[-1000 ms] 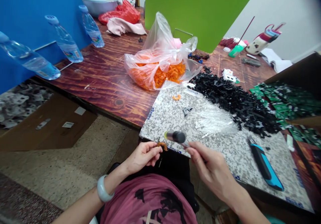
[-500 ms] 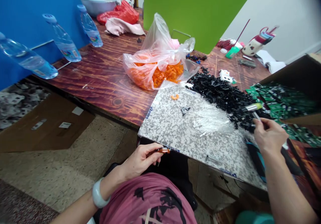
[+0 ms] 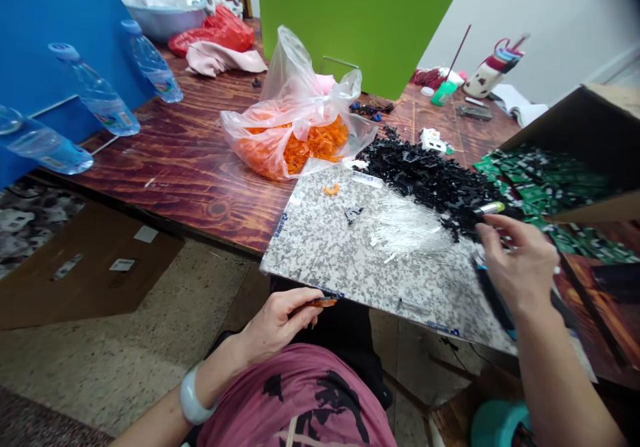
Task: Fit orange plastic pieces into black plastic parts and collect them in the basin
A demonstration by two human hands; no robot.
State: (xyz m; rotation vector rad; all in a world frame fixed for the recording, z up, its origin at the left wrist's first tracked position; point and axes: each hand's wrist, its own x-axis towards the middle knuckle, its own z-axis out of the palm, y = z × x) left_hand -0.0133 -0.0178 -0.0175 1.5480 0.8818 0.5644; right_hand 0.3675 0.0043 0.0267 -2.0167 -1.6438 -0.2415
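Note:
My left hand (image 3: 287, 317) pinches a small orange and black part (image 3: 324, 302) at the front edge of the speckled board (image 3: 320, 253). Over the board's right side, my right hand (image 3: 517, 260) has its thumb and fingers apart, with nothing visible between them. Just beyond its fingertips a tool with a yellow-green end (image 3: 493, 207) lies on the pile of black parts (image 3: 425, 173). White thin strips (image 3: 405, 227) are spread left of that hand. One orange piece (image 3: 331, 189) and a few black ones (image 3: 353, 215) rest apart on the board.
A clear bag of orange parts (image 3: 310, 143) sits behind the board. On the right, an open box (image 3: 560, 127) holds green circuit boards (image 3: 540, 180). Three bottles (image 3: 107, 103) stand at the left. Dark-handled pliers (image 3: 493, 297) lie by my right forearm.
My right hand has let go of the tool with the yellow-green end, and its fingers have opened. The whole view has shifted somewhat. My left hand keeps its pinch on the part.

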